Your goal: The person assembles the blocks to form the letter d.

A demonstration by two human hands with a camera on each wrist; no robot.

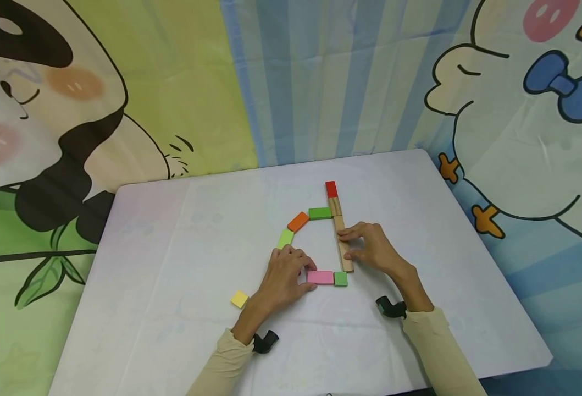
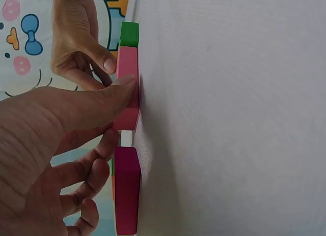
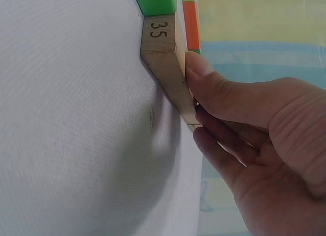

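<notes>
My left hand (image 1: 284, 276) pinches a pink block (image 1: 320, 278) between thumb and index finger. A small green block (image 1: 341, 279) stands against that block's right end. Behind the left fingers lies a magenta block (image 2: 127, 191), mostly hidden in the head view. My right hand (image 1: 372, 246) touches the long wooden block (image 1: 340, 242) with thumb and fingertips set apart along its upper edge. The near end of this block (image 3: 159, 33) bears the number 35. A shorter wooden piece (image 1: 335, 207) and a red block (image 1: 331, 189) continue its line away from me.
A green block (image 1: 320, 213), an orange block (image 1: 298, 221) and a lime block (image 1: 285, 238) form a curve left of the wooden line. A yellow block (image 1: 239, 299) lies by the left wrist. All rest on a white table (image 1: 172, 264) before printed cloth (image 1: 320, 77).
</notes>
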